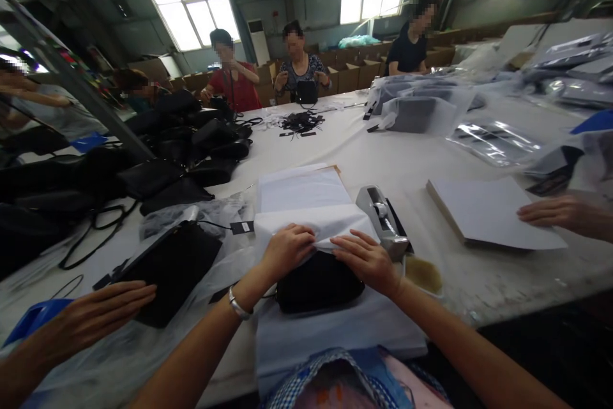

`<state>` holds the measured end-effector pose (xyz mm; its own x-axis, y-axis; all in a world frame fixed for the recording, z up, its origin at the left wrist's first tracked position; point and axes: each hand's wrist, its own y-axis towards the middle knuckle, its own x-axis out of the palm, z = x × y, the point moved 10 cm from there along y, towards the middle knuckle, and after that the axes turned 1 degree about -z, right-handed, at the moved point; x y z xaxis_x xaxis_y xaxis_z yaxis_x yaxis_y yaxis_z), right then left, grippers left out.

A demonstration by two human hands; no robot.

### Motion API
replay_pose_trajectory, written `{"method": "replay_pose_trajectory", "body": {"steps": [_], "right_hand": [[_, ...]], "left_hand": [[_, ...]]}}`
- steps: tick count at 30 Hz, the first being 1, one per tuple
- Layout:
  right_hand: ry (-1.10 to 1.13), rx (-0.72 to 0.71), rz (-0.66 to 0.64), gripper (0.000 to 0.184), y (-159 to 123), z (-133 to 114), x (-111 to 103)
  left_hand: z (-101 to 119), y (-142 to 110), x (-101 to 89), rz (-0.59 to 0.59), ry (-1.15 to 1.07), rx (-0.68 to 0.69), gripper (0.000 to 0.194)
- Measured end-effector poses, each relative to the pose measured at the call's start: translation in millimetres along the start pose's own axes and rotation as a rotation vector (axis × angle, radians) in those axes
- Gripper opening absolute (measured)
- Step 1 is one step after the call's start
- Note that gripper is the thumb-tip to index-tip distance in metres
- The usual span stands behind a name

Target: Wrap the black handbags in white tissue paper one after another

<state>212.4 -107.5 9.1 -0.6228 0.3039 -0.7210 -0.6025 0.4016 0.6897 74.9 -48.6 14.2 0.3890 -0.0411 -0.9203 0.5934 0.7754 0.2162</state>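
In front of me a black bag (320, 286) lies on white tissue paper (335, 332), its upper part covered by a folded-over sheet edge (318, 223). My left hand (290, 248) has its fingers curled on that edge, closed on the tissue paper. From the other side my right hand (368, 262) grips the same edge with longer, straighter fingers, its thumb hidden. Both hands rest against the top of the bag. A stack of white sheets (301, 191) lies just beyond them. Close to my right hand stands a grey tape dispenser (382, 221).
At left a co-worker's hand (112, 304) touches another black bag (179, 268) with a tag. A hand at right (558, 216) rests on a stack of white boards (493, 211). Black bags (205, 141) pile up at left; wrapped bags (416, 114) lie at right. A yellowish sponge (422, 274) sits near the dispenser.
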Motion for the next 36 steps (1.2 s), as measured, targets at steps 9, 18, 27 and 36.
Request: {"method": "replay_pose_trajectory", "body": {"steps": [9,18,27,36], "right_hand": [[-0.071,0.111,0.046,0.033,8,13,-1],[-0.034,0.152,0.091,0.022,23,19,-14],[0.126,0.011,-0.055,0.018,6,7,8],[0.096,0.027,-0.124,0.026,2,14,-1]], "left_hand": [[-16,35,-12.8,-0.36,-0.265,-0.071,0.034],[-97,144,-40.1,-0.341,-0.058,-0.037,0.032],[-172,184,-45.4,-0.084,0.086,-0.199,0.029],[28,17,-40.6,-0.344,-0.176,0.14,0.086]]}}
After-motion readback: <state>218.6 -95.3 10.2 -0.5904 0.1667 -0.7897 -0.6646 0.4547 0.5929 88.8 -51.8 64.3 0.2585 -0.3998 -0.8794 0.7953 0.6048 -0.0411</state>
